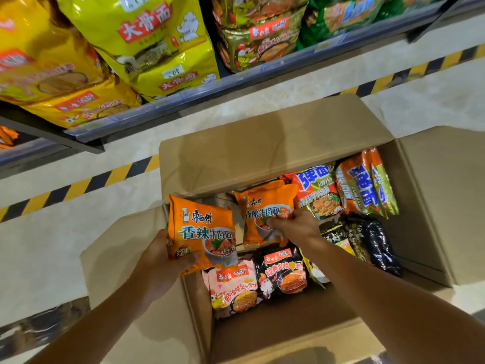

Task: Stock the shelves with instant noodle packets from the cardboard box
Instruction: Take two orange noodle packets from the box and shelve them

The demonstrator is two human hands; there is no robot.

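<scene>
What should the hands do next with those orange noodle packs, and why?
Probably the right hand should lift its orange noodle packet up out of the brown cardboard box. Its fingers already pinch that packet, which is still down among the other packets, while the left hand already holds a matching orange packet above the box's edge. Then both could go to the shelf.

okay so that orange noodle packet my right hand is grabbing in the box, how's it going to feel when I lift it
Probably light: the left hand holds a matching packet alone. The orange noodle packet under your right hand looks puffy and glossy, so likely crinkly and a bit slippery. The noodles inside may crack if squeezed.
</scene>
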